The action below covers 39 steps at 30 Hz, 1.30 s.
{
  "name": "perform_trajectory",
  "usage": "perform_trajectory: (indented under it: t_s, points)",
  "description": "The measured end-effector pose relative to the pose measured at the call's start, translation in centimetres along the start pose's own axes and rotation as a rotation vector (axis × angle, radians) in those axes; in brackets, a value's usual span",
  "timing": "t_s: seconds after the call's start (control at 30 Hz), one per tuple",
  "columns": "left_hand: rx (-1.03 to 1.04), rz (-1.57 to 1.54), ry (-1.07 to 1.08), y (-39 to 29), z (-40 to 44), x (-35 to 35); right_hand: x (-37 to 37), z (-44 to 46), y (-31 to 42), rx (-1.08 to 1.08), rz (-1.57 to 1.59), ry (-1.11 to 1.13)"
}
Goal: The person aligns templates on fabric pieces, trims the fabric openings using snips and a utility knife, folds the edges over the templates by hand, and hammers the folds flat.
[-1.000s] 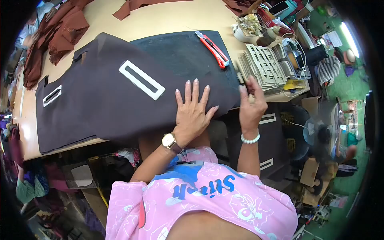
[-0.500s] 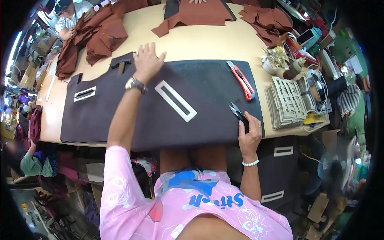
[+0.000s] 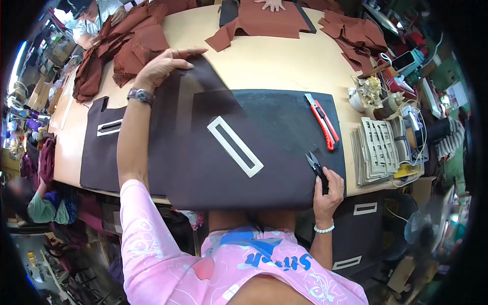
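Observation:
Dark fabric (image 3: 203, 173) lies over the near part of the table, its far left part lifted. My left hand (image 3: 158, 70) pinches that raised edge between thumb and fingers. A white rectangular frame piece (image 3: 235, 146) lies slanted on the fabric, and another (image 3: 109, 127) sits at the left, partly behind my forearm. My right hand (image 3: 329, 193) holds small black thread snips (image 3: 315, 165), blades pointing away from me, at the fabric's right edge. Beyond them a red utility knife (image 3: 324, 123) rests on the dark cutting mat (image 3: 284, 109).
Stacked slotted card pieces (image 3: 375, 147) stand at the right beside a white pot (image 3: 356, 100). Brown fabric (image 3: 269, 20) lies at the far side under another person's hand. A person (image 3: 96, 23) handles more brown cloth (image 3: 137, 51) at upper left.
My left hand has moved left and lifted the fabric edge, folding it back and uncovering more mat. My right hand came back over the table with the snips and now rests near the fabric's edge.

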<state>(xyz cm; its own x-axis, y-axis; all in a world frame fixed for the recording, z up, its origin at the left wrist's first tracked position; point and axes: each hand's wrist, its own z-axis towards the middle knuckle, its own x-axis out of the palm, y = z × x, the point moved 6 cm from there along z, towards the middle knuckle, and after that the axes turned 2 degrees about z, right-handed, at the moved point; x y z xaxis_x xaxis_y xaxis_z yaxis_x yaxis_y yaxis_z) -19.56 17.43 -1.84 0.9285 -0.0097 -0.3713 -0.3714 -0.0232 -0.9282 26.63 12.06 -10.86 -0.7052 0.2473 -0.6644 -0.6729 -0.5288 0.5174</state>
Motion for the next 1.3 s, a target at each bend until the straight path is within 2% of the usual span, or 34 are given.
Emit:
perform_trajectory:
  t_s: [0.07, 0.17, 0.2, 0.3, 0.43, 0.47, 0.57, 0.6, 0.7, 0.83, 0.93, 1.03, 1.07, 1.2, 1.3]
  points:
    - [0.051, -0.078, 0.125, -2.1, -1.4, 0.3, 0.0, 0.0, 0.0, -0.003, -0.002, 0.005]
    - [0.099, 0.014, 0.070, -1.8, -1.4, -0.6, 0.1, 0.0, 0.1, 0.010, 0.001, 0.019]
    - [0.084, 0.129, -0.007, -0.7, -0.6, -0.9, 0.0, 0.0, 0.1, 0.008, 0.000, 0.022]
    - [0.103, 0.203, -0.061, 3.8, 2.2, -1.3, 0.1, 0.0, 0.2, 0.003, 0.001, 0.026]
    - [0.108, 0.532, -0.044, 7.1, 6.2, 1.0, 0.0, 0.1, 0.4, 0.001, 0.003, 0.037]
    - [-0.039, 0.614, -0.018, 7.8, 6.6, 1.8, -0.1, 0.1, 0.4, 0.003, 0.001, 0.041]
    - [0.280, 1.182, -0.375, 8.1, 6.7, 3.9, -0.2, 0.8, 1.1, -0.028, -0.083, 0.072]
    - [0.260, 1.244, -0.395, 7.3, 5.9, 4.7, -0.3, 1.3, 1.5, -0.033, -0.076, 0.098]
    - [0.319, 1.081, -0.517, 3.6, 1.6, 7.6, -0.4, 4.6, 1.6, -0.091, -0.065, 0.075]
    - [0.090, 1.082, -0.427, 2.2, -5.5, 11.6, 2.2, 10.5, 0.5, -0.132, -0.297, 0.117]
    - [-0.039, 1.000, -0.421, 2.6, -9.5, 14.2, 5.3, 12.5, -2.0, -0.018, -0.496, 0.331]
    - [-0.122, 0.880, -0.427, 3.1, -11.6, 16.5, 6.0, 12.6, -1.8, 0.005, -0.519, 0.443]
    - [-0.159, 0.855, -0.416, 3.6, -11.7, 17.0, 6.0, 12.5, -2.2, -0.069, -0.454, 0.323]
    - [-0.143, 0.797, -0.471, 4.8, -12.3, 17.5, 5.7, 13.0, -1.6, -0.128, -0.185, 0.222]
    - [-0.141, 0.786, -0.500, 5.2, -12.3, 17.4, 5.1, 10.9, 4.4, 0.164, 0.288, 0.450]
